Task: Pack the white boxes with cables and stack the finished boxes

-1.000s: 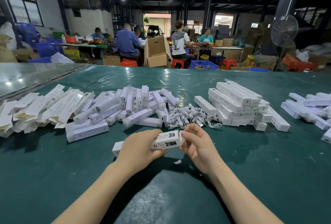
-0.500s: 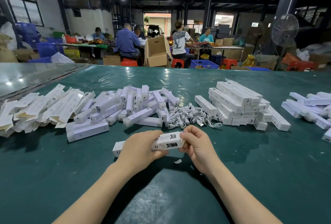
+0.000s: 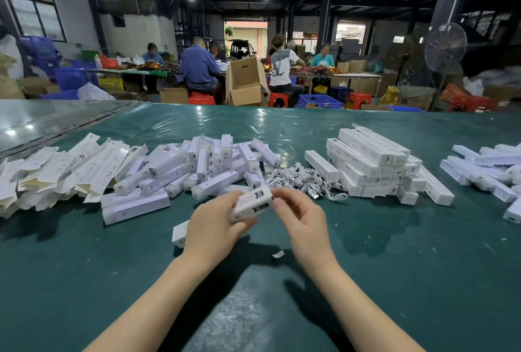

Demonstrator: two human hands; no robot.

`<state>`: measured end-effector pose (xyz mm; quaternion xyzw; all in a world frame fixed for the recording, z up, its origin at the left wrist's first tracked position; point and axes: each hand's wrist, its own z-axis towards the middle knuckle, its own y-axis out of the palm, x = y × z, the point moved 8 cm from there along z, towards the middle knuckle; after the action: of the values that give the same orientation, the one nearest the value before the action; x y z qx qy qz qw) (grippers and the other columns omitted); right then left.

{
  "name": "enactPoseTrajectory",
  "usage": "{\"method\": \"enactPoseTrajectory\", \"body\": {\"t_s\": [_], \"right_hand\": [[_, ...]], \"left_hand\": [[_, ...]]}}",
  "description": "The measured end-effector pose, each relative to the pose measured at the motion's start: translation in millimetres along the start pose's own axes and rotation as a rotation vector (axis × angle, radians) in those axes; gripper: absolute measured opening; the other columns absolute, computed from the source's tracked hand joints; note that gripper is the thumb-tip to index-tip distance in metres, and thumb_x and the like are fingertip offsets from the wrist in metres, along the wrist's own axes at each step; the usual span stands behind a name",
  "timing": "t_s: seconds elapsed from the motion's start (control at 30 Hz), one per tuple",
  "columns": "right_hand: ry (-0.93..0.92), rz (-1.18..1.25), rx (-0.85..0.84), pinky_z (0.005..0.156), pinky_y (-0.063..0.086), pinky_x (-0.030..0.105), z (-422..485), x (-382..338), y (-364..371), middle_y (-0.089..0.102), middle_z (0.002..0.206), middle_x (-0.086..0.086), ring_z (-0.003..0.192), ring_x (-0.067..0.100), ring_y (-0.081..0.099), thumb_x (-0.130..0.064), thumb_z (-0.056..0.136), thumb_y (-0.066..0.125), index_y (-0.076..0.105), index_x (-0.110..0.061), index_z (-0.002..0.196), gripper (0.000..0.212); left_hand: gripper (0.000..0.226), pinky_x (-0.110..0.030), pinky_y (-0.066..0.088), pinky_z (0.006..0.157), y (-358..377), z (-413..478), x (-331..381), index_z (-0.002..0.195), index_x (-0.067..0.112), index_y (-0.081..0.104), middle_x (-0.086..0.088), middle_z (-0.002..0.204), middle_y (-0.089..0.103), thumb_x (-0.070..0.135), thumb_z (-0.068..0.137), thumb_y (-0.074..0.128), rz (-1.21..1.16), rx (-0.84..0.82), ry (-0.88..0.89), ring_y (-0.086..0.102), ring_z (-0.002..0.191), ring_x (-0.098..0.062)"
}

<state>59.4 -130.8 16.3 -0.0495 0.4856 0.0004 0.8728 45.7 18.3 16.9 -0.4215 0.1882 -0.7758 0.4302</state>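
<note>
A long white box (image 3: pixel 252 202) lies across my two hands just above the green table (image 3: pixel 394 253). My left hand (image 3: pixel 211 227) grips its middle, and its far end (image 3: pixel 180 234) sticks out to the left. My right hand (image 3: pixel 300 210) pinches the near end of the box with thumb and fingers. Behind my hands lies a heap of white cables (image 3: pixel 304 179). A neat stack of finished white boxes (image 3: pixel 372 165) stands to the right of the cables. A loose pile of white boxes (image 3: pixel 203 171) lies to the left of them.
Flat, unfolded cartons (image 3: pixel 56 174) are spread at the far left. More white boxes (image 3: pixel 487 171) lie at the right edge. A small paper scrap (image 3: pixel 277 254) sits under my hands. Beyond the table, several people sit working among cardboard boxes (image 3: pixel 245 81) and a standing fan (image 3: pixel 445 47).
Both hands have lifted the box slightly and tilted its right end up and away from me. My right fingers have shifted on the box end.
</note>
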Motion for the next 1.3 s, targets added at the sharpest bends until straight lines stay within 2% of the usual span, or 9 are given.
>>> {"method": "enactPoseTrajectory", "body": {"t_s": [0.1,0.3,0.43,0.57,0.7,0.87,1.03,1.17,1.3], "right_hand": [[-0.021,-0.019,-0.07,0.098,0.037,0.017,-7.9,-5.4,17.9,0.052,0.113,-0.019,0.111,-0.005,0.049,-0.011,0.081,0.063,0.056,-0.033,0.106,0.034],[0.021,0.065,-0.061,0.087,0.042,0.011,-10.2,0.2,15.8,0.057,0.121,0.003,0.097,-0.002,0.056,-0.02,0.076,0.053,0.057,-0.02,0.11,0.035],[0.029,-0.089,-0.151,0.102,0.038,0.018,-16.7,8.9,29.0,0.035,0.14,-0.006,0.129,0.011,0.041,-0.002,0.087,0.058,0.04,-0.01,0.136,0.053],[0.116,0.056,-0.11,0.085,0.04,0.004,-9.2,12.6,19.8,0.048,0.129,-0.009,0.101,-0.019,0.051,0.009,0.085,0.055,0.049,-0.013,0.129,0.049],[0.119,-0.006,-0.101,0.076,0.043,0.006,-1.0,15.6,2.6,0.063,0.106,-0.011,0.082,-0.007,0.06,0.008,0.081,0.06,0.059,-0.026,0.111,0.045],[0.083,-0.089,0.098,0.062,0.051,0.019,-1.9,20.7,-13.6,0.067,0.06,-0.013,0.057,0.006,0.063,0.005,0.076,0.067,0.066,-0.035,0.072,0.041],[-0.245,-0.393,0.081,0.068,0.049,0.021,-6.0,-0.4,-5.8,0.068,0.083,-0.009,0.076,0.01,0.059,0.002,0.077,0.063,0.07,-0.012,0.088,0.019],[-0.181,-0.402,-0.061,0.061,0.04,0.007,-1.5,5.3,-1.1,0.053,0.076,-0.024,0.064,0.003,0.053,0.0,0.076,0.068,0.058,-0.029,0.1,0.04],[-0.416,-0.741,-0.083,0.063,0.036,0.025,3.0,-6.3,-5.2,0.066,0.077,0.001,0.066,0.018,0.056,-0.006,0.068,0.075,0.066,-0.007,0.088,0.022]], "left_hand": [[0.031,-0.025,0.032,0.061,-9.5,0.4,-4.6,0.103,0.028,0.066,0.008,0.086,0.07,0.026,0.073,0.074,-0.08,0.09,-0.077,0.062,0.082,-0.018],[0.039,-0.021,0.032,0.066,-1.6,0.0,1.3,0.114,0.025,0.061,0.007,0.098,0.07,0.023,0.076,0.072,-0.055,-0.004,-0.022,0.062,0.09,-0.018],[0.033,-0.023,0.027,0.064,3.6,0.5,-5.5,0.11,0.019,0.049,0.003,0.1,0.067,0.022,0.082,0.066,-0.024,-0.094,-0.028,0.06,0.089,-0.025],[0.039,-0.027,0.023,0.058,0.6,-0.2,-5.9,0.095,0.02,0.032,0.006,0.081,0.057,0.027,0.082,0.068,-0.023,-0.053,-0.034,0.056,0.075,-0.026],[0.045,-0.025,0.025,0.057,6.9,-0.5,-6.7,0.094,0.02,0.027,0.017,0.076,0.05,0.028,0.08,0.069,-0.035,-0.111,-0.014,0.046,0.065,-0.016],[0.045,-0.006,0.034,0.061,12.1,0.0,-7.6,0.09,0.026,0.028,0.022,0.078,0.053,0.03,0.078,0.071,-0.067,-0.171,-0.003,0.047,0.062,0.002],[0.043,-0.009,0.032,0.058,10.4,-0.6,-4.9,0.09,0.025,0.028,0.021,0.068,0.045,0.028,0.079,0.07,-0.018,-0.128,-0.004,0.042,0.058,-0.005],[0.039,-0.024,0.025,0.059,13.4,-2.5,4.9,0.092,0.028,0.025,0.013,0.074,0.049,0.032,0.084,0.063,0.058,-0.195,0.077,0.046,0.066,-0.017],[0.033,-0.023,0.029,0.079,5.2,-5.6,23.5,0.104,0.018,0.05,0.002,0.096,0.064,0.021,0.078,0.071,0.172,-0.095,0.257,0.057,0.095,-0.023]]}}
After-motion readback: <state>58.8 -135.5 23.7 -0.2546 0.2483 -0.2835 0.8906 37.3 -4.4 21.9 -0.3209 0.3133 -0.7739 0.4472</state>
